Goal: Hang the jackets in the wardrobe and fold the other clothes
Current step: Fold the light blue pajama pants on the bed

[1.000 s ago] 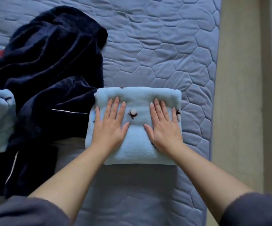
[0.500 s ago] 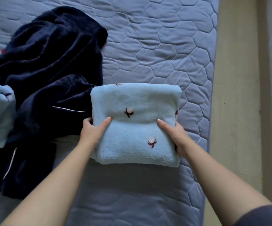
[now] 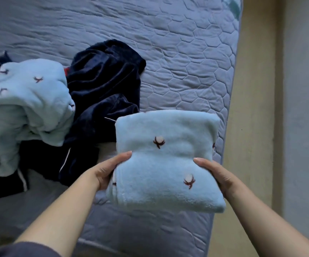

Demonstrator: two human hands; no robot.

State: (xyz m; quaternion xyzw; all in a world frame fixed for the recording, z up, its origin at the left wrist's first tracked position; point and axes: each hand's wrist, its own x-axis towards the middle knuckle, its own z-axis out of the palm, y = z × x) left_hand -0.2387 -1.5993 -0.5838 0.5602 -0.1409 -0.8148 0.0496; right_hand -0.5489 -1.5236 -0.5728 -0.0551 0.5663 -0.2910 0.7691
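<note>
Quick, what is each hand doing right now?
Left hand: closed, holding the left side of the folded blue garment.
Right hand: closed, holding the right side of it.

The folded garment (image 3: 165, 160) is thick, fluffy pale-blue fleece, matt, dotted with small dark embroidered-looking motifs. The crumpled garment (image 3: 25, 102) on the left looks like the same fuzzy fleece. The navy clothing (image 3: 103, 86) is plush with a soft velvety sheen and thin white piping. The mattress cover (image 3: 187, 52) is smooth quilted grey-blue cloth, stitched in hexagons
</note>
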